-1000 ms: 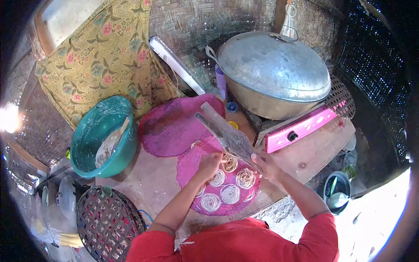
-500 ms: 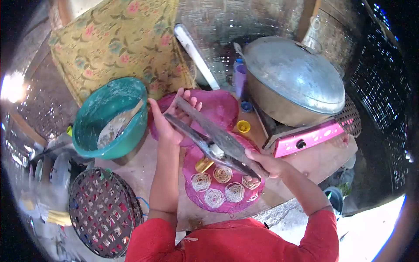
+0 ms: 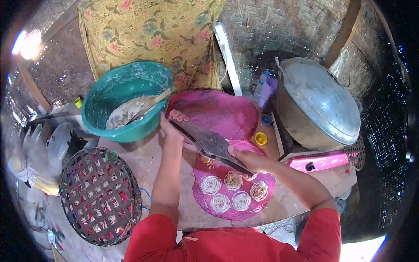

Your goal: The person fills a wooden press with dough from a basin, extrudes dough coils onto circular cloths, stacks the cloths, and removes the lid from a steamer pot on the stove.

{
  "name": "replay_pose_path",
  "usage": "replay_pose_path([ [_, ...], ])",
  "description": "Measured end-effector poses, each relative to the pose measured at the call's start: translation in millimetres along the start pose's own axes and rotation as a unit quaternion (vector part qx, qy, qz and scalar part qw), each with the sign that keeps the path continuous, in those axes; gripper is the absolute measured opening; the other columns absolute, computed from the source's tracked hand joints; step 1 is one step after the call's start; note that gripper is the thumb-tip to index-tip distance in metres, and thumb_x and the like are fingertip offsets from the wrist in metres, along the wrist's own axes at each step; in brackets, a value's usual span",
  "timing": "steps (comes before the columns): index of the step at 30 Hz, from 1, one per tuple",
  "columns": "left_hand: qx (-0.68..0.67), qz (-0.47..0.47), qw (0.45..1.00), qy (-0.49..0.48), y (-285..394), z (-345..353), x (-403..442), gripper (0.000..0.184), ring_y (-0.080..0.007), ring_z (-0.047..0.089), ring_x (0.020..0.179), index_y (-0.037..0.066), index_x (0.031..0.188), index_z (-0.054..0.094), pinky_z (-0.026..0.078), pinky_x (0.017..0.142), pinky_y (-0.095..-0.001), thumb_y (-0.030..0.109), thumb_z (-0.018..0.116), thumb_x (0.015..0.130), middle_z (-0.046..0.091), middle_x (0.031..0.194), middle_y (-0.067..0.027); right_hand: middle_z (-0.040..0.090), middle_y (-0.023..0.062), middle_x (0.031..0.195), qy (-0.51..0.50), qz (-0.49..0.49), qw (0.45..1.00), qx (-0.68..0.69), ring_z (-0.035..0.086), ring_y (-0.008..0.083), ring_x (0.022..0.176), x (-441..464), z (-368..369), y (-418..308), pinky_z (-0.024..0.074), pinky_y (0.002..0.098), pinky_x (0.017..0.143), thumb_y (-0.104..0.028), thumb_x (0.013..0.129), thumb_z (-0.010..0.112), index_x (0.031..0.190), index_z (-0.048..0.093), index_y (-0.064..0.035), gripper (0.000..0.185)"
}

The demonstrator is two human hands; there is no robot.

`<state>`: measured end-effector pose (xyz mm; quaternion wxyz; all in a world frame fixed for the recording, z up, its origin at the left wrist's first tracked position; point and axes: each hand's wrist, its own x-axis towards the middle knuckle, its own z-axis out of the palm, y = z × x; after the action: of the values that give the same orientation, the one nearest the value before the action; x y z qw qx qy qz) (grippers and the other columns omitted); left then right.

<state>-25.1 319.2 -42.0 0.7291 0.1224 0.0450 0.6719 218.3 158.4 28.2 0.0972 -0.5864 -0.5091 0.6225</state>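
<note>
My left hand [image 3: 173,125] is wrapped round the far left end of a dark wooden noodle press [image 3: 209,142]. My right hand [image 3: 249,161] grips its near right end, the thumb on top. The press's two long arms lie almost together. Below its middle, the brass cylinder [image 3: 205,160] shows partly, with a few pale strands [image 3: 210,165] hanging from it. Under the press is a round pink mat [image 3: 200,172] bearing several coiled noodle nests [image 3: 241,201]. One more nest is partly covered by my right hand.
A green basin [image 3: 126,137] with pale dough and a wooden spatula [image 3: 152,104] stands at the left. A second pink mat [image 3: 227,113] lies behind. A big lidded pot [image 3: 318,105] sits on a pink stove [image 3: 321,161]. A woven basket [image 3: 100,196] is at the lower left.
The press's arms have come together, hiding the white dough that showed between them. Strands now hang from the cylinder. My view has shifted, so the scene sits further right.
</note>
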Motion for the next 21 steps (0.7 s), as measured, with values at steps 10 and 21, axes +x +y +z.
replay_pose_path([
  [10,-0.014,-0.014,1.0,0.024,5.5,29.3,1.5,0.038,-0.0112,0.036,0.048,0.019,0.063,0.036,0.035,0.054,-0.0296,0.04,0.03,0.093,0.034,0.053,0.005,0.052,0.0038,0.056,0.061,-0.05,0.995,-0.058,0.049,0.0136,0.041,-11.3,2.4,-13.6,0.0376,0.028,0.037,-0.065,0.091,0.032,0.08,0.057,-0.0061,0.065],
  [21,-0.069,-0.094,0.989,-0.086,-37.7,-0.2,7.0,0.038,-0.0139,0.047,0.056,0.017,0.068,0.049,0.04,0.059,-0.0334,0.04,0.031,0.092,0.047,0.06,0.0027,0.044,0.0017,0.046,0.106,-0.026,0.993,-0.051,0.044,0.0129,0.037,-33.1,-10.1,9.9,0.0333,0.0284,0.034,-0.064,0.091,0.03,0.063,0.053,-0.0068,0.067],
])
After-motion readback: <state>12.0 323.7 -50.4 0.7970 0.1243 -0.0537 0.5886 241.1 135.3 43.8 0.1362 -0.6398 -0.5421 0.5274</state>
